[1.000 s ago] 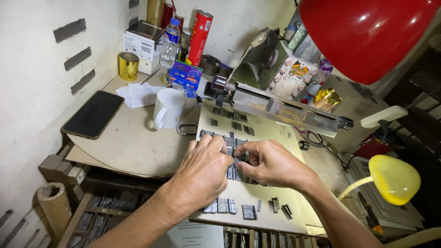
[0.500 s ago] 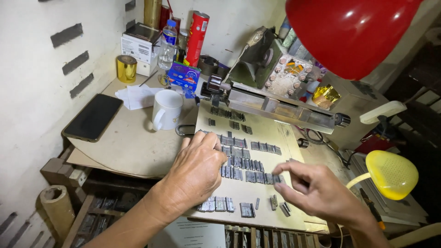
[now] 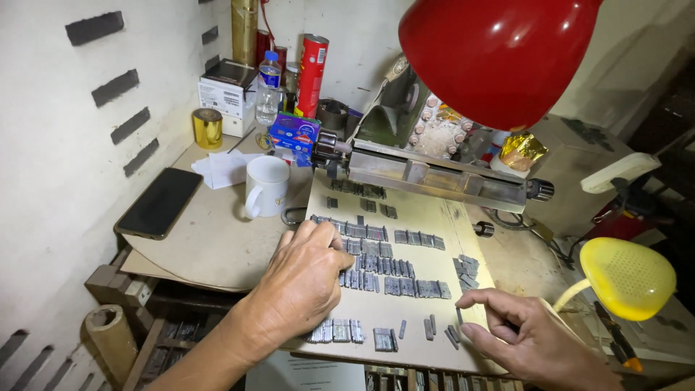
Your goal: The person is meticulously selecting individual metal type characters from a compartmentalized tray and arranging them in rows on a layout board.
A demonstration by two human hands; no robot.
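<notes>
A red lamp shade (image 3: 499,54) hangs over the desk (image 3: 210,239). On the cardboard sheet (image 3: 434,217), the left hand (image 3: 300,279) lies flat, fingers spread over rows of metal type pieces (image 3: 384,268). The right hand (image 3: 532,337) pinches one small piece (image 3: 459,316) near the sheet's lower right.

Your right hand (image 3: 532,340) is no longer up with the left over the type pieces (image 3: 384,257). A second ago it sat in the middle of the board (image 3: 420,210), fingers touching the left hand's; half a second ago it had slid out toward 4 o'clock; now it is at 5 o'clock, at the board's near right corner, thumb and forefinger pinched close just beside the loose slugs (image 3: 441,329) there. Your left hand (image 3: 308,279) has settled flatter at 7 o'clock, its fingertips on the left end of the rows, which now show uncovered.
</notes>
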